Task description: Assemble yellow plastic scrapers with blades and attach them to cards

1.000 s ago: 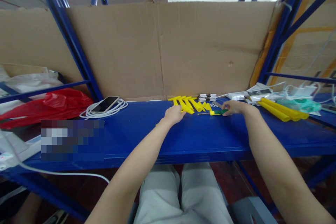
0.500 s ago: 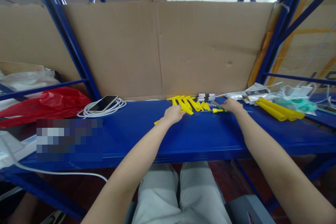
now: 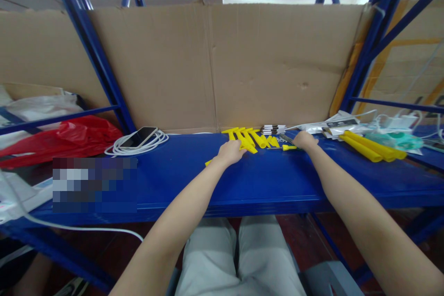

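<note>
My left hand (image 3: 230, 151) is closed around a yellow T-shaped handle (image 3: 250, 148), whose other end shows at the left of the wrist. Just behind it, several more yellow T-shaped handles (image 3: 247, 137) lie in a slanted row. My right hand (image 3: 305, 140) is closed low over the table, its fingertips partly hidden. A narrow grey metal piece (image 3: 286, 138) shows at those fingers; whether they grip it, I cannot tell. In front of them lies a screwdriver (image 3: 289, 147) with a yellow grip. Small yellow pieces (image 3: 273, 141) lie between the hands.
Small black-and-white packs (image 3: 273, 129) stand by the cardboard wall (image 3: 263, 64). Yellow tubes (image 3: 373, 147) and white packets (image 3: 342, 125) lie right on the blue table (image 3: 173, 180). At left are a phone (image 3: 139, 137) on a coiled white cable (image 3: 162, 137) and a red bag (image 3: 79, 135).
The view has shifted slightly. Both hands keep almost the same places; the right fingers have turned a little at the grey piece.
</note>
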Motion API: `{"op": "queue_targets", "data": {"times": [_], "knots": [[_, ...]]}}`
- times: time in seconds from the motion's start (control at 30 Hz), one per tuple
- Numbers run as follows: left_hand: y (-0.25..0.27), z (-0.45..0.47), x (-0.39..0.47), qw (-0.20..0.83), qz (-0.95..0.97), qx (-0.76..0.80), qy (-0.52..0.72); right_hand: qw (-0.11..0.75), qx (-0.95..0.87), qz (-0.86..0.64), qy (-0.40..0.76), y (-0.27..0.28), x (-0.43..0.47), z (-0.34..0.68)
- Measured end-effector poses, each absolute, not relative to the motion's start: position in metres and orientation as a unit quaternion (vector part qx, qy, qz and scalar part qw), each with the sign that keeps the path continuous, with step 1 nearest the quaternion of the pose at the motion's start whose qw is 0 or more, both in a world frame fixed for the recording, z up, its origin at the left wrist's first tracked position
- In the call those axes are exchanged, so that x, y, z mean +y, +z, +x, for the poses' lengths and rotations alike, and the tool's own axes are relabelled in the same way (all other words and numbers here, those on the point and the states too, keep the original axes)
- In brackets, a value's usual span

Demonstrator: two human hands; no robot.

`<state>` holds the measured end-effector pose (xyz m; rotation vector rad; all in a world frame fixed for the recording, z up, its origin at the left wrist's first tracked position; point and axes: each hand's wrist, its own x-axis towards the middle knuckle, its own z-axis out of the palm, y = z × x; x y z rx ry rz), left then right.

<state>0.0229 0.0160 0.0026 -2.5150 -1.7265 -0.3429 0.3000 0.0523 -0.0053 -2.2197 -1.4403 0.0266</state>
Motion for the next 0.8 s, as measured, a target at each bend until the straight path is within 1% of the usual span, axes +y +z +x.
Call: {"op": "queue_targets", "data": {"times": [0.1, 0.23, 0.3, 0.4, 0.47, 0.53, 0.63, 0.8], "knots": [[0.002, 0.023, 0.016, 0.034, -0.820, -0.561, -0.114, 0.226, -0.520, -0.824, 0.006, 0.002, 0.046, 0.295], [0.002, 0.023, 0.016, 0.034, -0.820, -0.559, -0.113, 0.274, -0.521, -0.808, -0.010, 0.009, 0.042, 0.292], [0.003, 0.023, 0.015, 0.033, -0.820, -0.559, -0.114, 0.325, -0.521, -0.790, -0.009, 0.010, 0.042, 0.291], [0.004, 0.023, 0.015, 0.035, -0.820, -0.560, -0.117, 0.431, -0.552, -0.714, 0.023, 0.009, 0.044, 0.285], [0.004, 0.023, 0.014, 0.036, -0.820, -0.559, -0.117, 0.499, -0.581, -0.639, 0.078, 0.007, 0.045, 0.275], [0.004, 0.023, 0.014, 0.032, -0.822, -0.557, -0.116, 0.536, -0.621, -0.553, 0.144, 0.005, 0.045, 0.261], [0.004, 0.022, 0.014, 0.029, -0.824, -0.553, -0.115, 0.529, -0.674, -0.470, 0.212, 0.001, 0.042, 0.239], [0.004, 0.022, 0.014, 0.031, -0.822, -0.555, -0.125, 0.453, -0.724, -0.435, 0.285, -0.007, 0.038, 0.220]]}}
